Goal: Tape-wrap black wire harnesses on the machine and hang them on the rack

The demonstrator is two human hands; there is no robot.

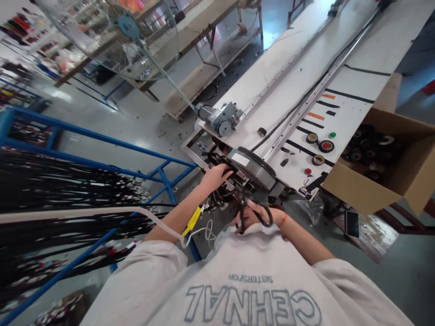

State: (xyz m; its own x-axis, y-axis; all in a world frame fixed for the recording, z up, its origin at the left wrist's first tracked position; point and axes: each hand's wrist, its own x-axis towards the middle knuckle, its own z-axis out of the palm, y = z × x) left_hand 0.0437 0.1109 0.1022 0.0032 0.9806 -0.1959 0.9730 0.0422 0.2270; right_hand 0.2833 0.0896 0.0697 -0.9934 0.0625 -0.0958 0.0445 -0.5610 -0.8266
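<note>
Locate the long white-topped bench with metal rails [282, 97]; it extends away beyond the landmark, a dark drum-shaped unit with a white label [253, 167]. The open metal mechanism [217, 157], which I take as the workpiece, sits just left of the drum.

I judge the step in hand to be manual work inside this mechanism. The left hand [216, 177], left of the drum, reaches in with fingers bent; I cannot tell whether they pinch a part. The right hand [249, 217], on the drum's near side, curls at a black looped item [242, 217], possibly scissors; I cannot confirm a grip. I judge that the next move calls for a clear view of the left fingertips and the loops held away from the mechanism.

Surroundings: a blue metal rack [93, 134] stands left of the drum, an open brown cardboard box [360, 188] right. Caution: a pale flexible hose [102, 211], left of the drum, crosses the left arm and may snag. Small round tape-like rolls [326, 146] lie right of the drum.
</note>
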